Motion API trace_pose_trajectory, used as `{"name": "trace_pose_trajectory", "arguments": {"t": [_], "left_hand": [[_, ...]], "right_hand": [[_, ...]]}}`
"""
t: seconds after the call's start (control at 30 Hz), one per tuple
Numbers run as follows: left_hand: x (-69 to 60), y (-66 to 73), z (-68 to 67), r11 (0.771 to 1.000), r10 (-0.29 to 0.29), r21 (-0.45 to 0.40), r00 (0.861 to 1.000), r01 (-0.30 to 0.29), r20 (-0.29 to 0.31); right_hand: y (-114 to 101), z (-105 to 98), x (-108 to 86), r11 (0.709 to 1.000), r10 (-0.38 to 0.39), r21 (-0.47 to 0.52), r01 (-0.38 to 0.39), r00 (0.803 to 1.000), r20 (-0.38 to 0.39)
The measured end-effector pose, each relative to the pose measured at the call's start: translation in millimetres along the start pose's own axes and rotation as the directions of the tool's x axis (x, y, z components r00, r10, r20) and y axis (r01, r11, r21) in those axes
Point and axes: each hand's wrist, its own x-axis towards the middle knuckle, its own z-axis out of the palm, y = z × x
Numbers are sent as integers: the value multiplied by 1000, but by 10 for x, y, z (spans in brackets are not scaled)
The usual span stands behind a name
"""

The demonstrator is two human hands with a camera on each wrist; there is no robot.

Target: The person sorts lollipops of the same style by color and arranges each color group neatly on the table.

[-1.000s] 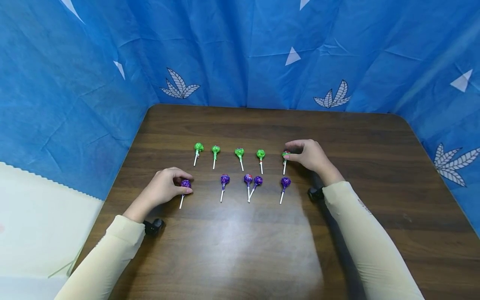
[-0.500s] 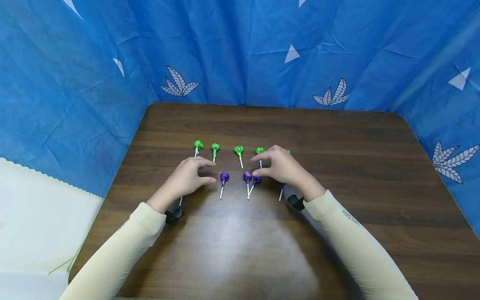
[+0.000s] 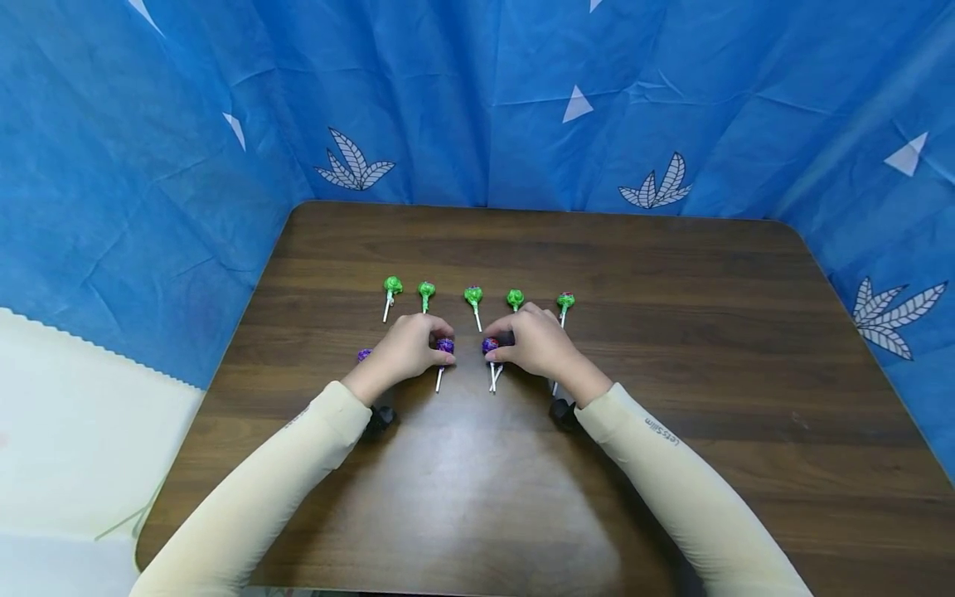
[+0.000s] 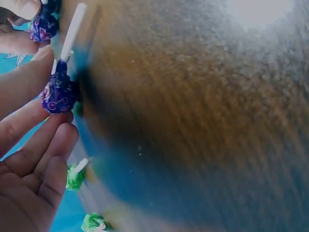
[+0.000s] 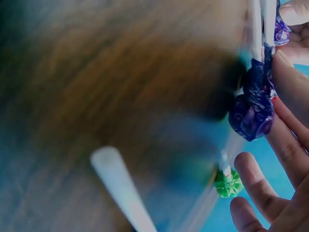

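Note:
Two rows of wrapped lollipops lie on the brown wooden table (image 3: 671, 348). My left hand (image 3: 406, 350) pinches the head of a purple lollipop (image 3: 445, 345) in the near row, its white stick pointing towards me. Just to the right, my right hand (image 3: 539, 342) has thumb and forefinger around another purple lollipop (image 3: 489, 345). In the right wrist view a second purple lollipop (image 5: 251, 118) lies close against that one, their sticks side by side. One purple lollipop (image 3: 363, 355) shows partly behind the left hand. Under the right wrist, only a stick (image 3: 555, 387) shows.
Several green lollipops (image 3: 473, 295) form the far row, just beyond the hands. A blue patterned curtain (image 3: 448, 99) hangs behind the table and along its sides. To the left is a white cloth (image 3: 82, 431) with a scalloped edge.
The left hand has left the leftmost purple lollipop and moved right to another. The right hand has left the rightmost green lollipop and moved left and nearer, onto a purple one.

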Motion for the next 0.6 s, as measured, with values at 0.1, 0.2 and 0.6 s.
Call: {"name": "trace_pose_trajectory", "arguments": {"t": [0.1, 0.2, 0.6], "left_hand": [[17, -5, 19, 1000, -14, -11, 1000, 14, -1], [29, -20, 36, 1000, -19, -19, 1000, 18, -6], [-35, -161, -59, 984, 28, -179, 999, -25, 18]], "right_hand": [[12, 19, 12, 1000, 4, -1, -4, 1000, 0], [22, 39, 23, 1000, 2, 7, -2, 1000, -2], [48, 69, 42, 999, 12, 47, -11, 1000, -13]]}}
